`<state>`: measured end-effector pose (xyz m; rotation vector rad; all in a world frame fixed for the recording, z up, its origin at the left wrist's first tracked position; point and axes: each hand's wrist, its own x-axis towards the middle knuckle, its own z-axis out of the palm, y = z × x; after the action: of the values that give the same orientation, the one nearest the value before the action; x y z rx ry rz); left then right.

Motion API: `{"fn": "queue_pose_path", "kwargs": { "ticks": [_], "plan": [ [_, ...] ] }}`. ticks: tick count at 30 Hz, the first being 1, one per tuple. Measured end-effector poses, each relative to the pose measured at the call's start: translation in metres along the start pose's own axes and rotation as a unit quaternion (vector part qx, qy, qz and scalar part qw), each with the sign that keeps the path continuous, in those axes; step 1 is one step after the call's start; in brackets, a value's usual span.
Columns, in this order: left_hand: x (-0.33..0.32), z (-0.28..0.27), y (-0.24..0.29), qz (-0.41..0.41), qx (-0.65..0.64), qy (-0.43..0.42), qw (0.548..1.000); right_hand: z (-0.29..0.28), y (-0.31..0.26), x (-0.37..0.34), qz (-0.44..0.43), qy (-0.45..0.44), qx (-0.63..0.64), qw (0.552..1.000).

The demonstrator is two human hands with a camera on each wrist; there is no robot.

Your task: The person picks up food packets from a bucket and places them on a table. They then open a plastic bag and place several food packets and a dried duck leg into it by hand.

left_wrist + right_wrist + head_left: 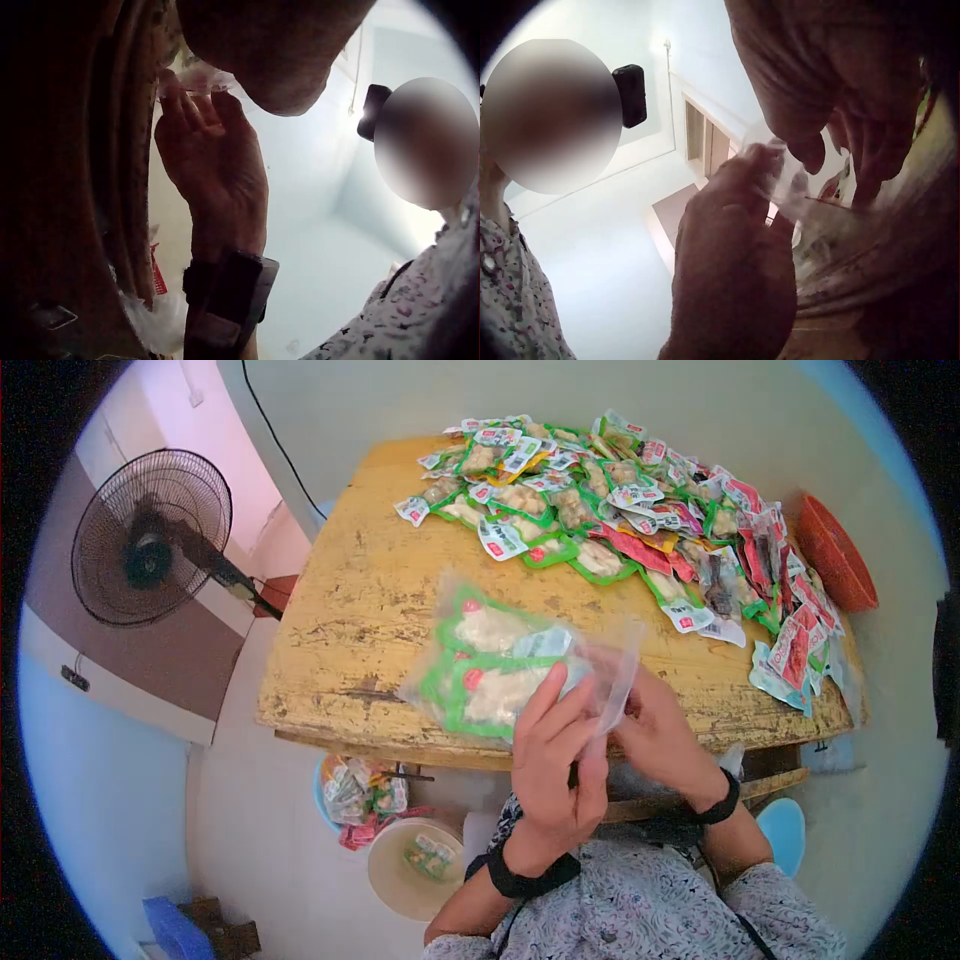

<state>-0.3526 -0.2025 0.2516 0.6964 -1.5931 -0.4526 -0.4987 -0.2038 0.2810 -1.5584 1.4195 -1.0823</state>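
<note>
A clear plastic bag (420,685) lies near the table's front edge. Inside it, two green-edged snack packets (490,695) with pale pieces lie one above the other. My left hand (555,770) holds the bag close to its mouth, with the fingers reaching over the near packet. At the bag's right end, my right hand (655,730) grips the film beside the upright strip of its mouth (622,680). Both hands come close together there, and the left hand hides part of the bag. In the right wrist view, crumpled clear film (784,176) shows between the fingers.
Many snack packets (600,510) are heaped across the back and right of the worn yellow table (340,600). A red basket (838,555) stands at the right, and a fan (150,540) at the left. Below are a pale bucket (385,875) and a basin of packets (350,790).
</note>
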Motion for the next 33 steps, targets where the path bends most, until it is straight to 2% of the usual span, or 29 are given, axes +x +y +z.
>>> {"fn": "queue_pose_path", "kwargs": {
  "ticks": [3, 6, 9, 12, 15, 18, 21, 24, 27, 28, 30, 32, 33],
  "plan": [
    [-0.003, 0.002, -0.006, -0.008, -0.036, 0.017, 0.999, -0.009, -0.007, 0.0, -0.019, 0.004, -0.021, 1.0],
    [-0.004, 0.005, -0.008, -0.01, -0.064, 0.018, 0.998, -0.012, -0.011, 0.002, 0.016, -0.044, 0.025, 0.999],
    [-0.004, 0.011, -0.007, -0.027, -0.099, 0.018, 0.995, -0.01, -0.007, 0.015, -0.054, -0.057, -0.003, 0.997],
    [-0.003, 0.014, -0.008, -0.022, -0.104, 0.017, 0.994, -0.007, 0.001, 0.032, -0.072, -0.072, 0.02, 0.995],
    [0.002, 0.012, -0.013, -0.028, -0.088, 0.021, 0.995, -0.009, -0.01, 0.035, -0.104, -0.066, -0.086, 0.989],
    [0.001, 0.01, -0.018, -0.086, -0.109, 0.026, 0.99, -0.026, -0.02, 0.034, -0.092, -0.109, -0.161, 0.977],
    [-0.005, 0.013, -0.027, -0.103, -0.128, 0.019, 0.986, -0.056, -0.024, 0.038, -0.128, -0.135, -0.242, 0.952],
    [-0.003, 0.01, -0.025, -0.125, -0.146, 0.021, 0.981, -0.086, -0.064, 0.051, -0.037, -0.272, -0.187, 0.943],
    [-0.003, 0.007, -0.021, -0.169, -0.163, 0.029, 0.972, -0.093, -0.068, 0.082, -0.032, -0.314, -0.078, 0.946],
    [-0.004, 0.006, -0.022, -0.168, -0.154, 0.026, 0.973, -0.09, -0.065, 0.097, -0.077, -0.287, -0.092, 0.951],
    [-0.006, 0.007, -0.023, -0.164, -0.138, 0.019, 0.977, -0.076, -0.054, 0.137, -0.157, -0.233, -0.199, 0.939],
    [-0.005, 0.006, -0.021, -0.164, -0.123, 0.016, 0.979, -0.058, -0.033, 0.175, -0.298, -0.126, -0.381, 0.866],
    [-0.005, 0.006, -0.021, -0.163, -0.115, 0.015, 0.98, -0.049, -0.028, 0.189, -0.282, -0.13, -0.392, 0.866]
  ]
}}
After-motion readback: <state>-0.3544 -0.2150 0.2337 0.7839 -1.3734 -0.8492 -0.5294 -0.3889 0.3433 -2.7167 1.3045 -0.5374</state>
